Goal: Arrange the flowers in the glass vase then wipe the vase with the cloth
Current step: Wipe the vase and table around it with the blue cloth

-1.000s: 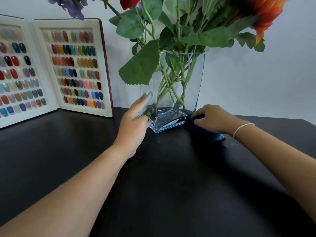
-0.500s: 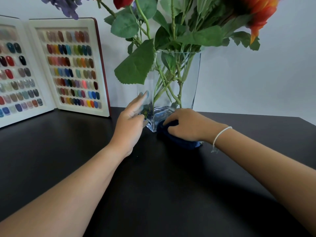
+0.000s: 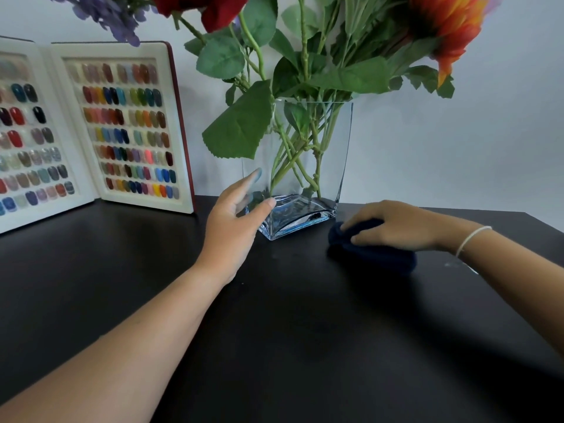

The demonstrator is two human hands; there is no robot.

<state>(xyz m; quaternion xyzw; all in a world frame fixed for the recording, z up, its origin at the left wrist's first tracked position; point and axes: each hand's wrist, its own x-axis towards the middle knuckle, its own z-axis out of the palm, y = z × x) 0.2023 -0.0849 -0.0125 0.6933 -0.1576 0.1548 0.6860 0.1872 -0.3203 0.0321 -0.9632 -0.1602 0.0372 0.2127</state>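
Standing on the dark table point(image 3: 290, 346) near the wall, the vase point(image 3: 308, 166) held the flowers point(image 3: 445, 22) with stems crossed inside — arranging looked finished, wiping under way. Left hand point(image 3: 235, 221) lay open-fingered against the vase's left face, thumb at its base, apparently to steady it. Right hand point(image 3: 396, 224) was clenched on the blue cloth point(image 3: 375, 254), pressed to the table just beside the base's right corner — not touching glass.

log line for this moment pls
stage: wiping | left hand: steadying glass vase at its base | right hand: gripping blue cloth on table beside vase | flowers: in vase
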